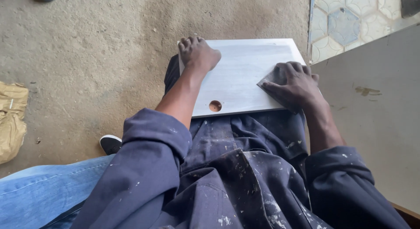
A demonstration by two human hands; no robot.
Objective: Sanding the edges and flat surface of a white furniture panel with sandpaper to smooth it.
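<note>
So the pale grey-white rectangular wooden board (245, 76) is lying flat across the person's lap, over dark blue paint-spattered overalls (232, 167). It has one round hole (215, 106) drilled near the edge closest to the body.

Right hand (294, 84) is pressed flat on the board's right side, fingers closed down over a small dark grey sanding sheet (272, 78), so it's gripping that against the surface. Left hand (197, 52) is clamped over the far left corner of the board, fingers curled around the edge, holding it steady.

As for how far along the sanding looks: my guess is well underway. The face looks smooth and evenly pale with faint streaks, no obvious rough patches from this angle, though the bit under the right hand is hidden. Can't tell about the edges.

Around it: sandy concrete floor (87, 58), a large grey flat panel (376, 115) on the right, patterned tiles (345, 19) beyond, crumpled tan paper (11, 119) far left, and someone's blue-jeaned leg (48, 185) with a black shoe (110, 144) beside.
</note>
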